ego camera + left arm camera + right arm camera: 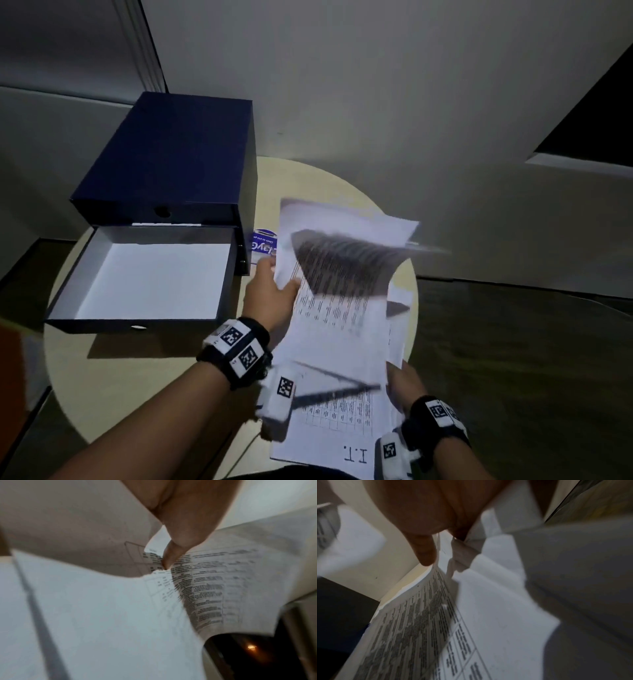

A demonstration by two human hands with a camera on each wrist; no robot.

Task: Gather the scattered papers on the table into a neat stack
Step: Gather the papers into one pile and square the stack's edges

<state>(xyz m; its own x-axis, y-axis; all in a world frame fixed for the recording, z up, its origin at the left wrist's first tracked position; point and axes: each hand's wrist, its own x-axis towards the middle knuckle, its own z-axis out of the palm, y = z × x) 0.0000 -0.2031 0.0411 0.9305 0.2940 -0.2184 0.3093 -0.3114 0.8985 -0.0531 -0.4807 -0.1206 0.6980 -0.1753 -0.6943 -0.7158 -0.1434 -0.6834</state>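
Observation:
Several printed sheets of paper (pixel 339 329) are held loosely together above the round pale table (pixel 144 387), fanned and uneven, the top sheet curled over and blurred. My left hand (pixel 274 291) grips their left edge, its thumb (pixel 173 555) pressed onto printed text on the papers (pixel 205 588). My right hand (pixel 402 387) holds the near right corner of the bundle; in the right wrist view a finger (pixel 424 551) lies against the edge of the papers (pixel 426 628). The remaining fingers of both hands are hidden behind the sheets.
A dark blue box (pixel 174 157) stands at the table's back left, with its open white-lined tray (pixel 150 274) in front of it. A small blue label or card (pixel 263 245) lies beside the box, partly under the papers. Walls rise close behind the table.

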